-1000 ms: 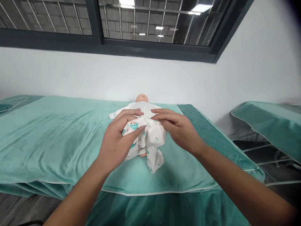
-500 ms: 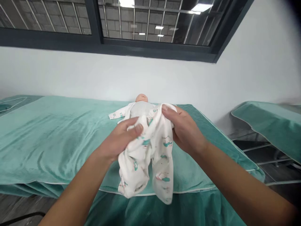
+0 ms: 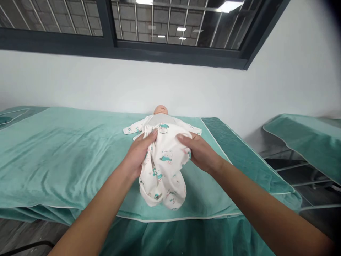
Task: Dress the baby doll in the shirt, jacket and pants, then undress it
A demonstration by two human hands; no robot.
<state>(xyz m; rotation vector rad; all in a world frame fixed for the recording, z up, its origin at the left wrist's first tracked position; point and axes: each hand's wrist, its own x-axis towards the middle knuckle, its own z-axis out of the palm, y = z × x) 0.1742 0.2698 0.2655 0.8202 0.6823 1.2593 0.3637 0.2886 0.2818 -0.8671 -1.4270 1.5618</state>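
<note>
Small white baby pants [image 3: 167, 160] with green and pink prints hang between my hands above the bed. My left hand [image 3: 137, 153] grips their left edge near the waist, thumb on top. On the opposite edge, my right hand [image 3: 201, 149] pinches the cloth with its thumb in front. Behind the pants a baby doll [image 3: 161, 110] lies on its back, head toward the wall. It wears a white printed top [image 3: 134, 127] with both sleeves spread out over a grey-white middle. The pants hide the doll's lower body.
A green padded cover with white piping lies over the bed [image 3: 66, 153]. A dark-framed window [image 3: 176, 53] is set in the white wall behind. To the right stand another green-covered bed [image 3: 306, 138] and metal bars [image 3: 293, 165]. A black cable [image 3: 29, 246] shows at lower left.
The pants are spread wider and their legs hang higher and closer together. My left hand has moved slightly right and up, and my right hand slightly down. Both of the doll's sleeves now show.
</note>
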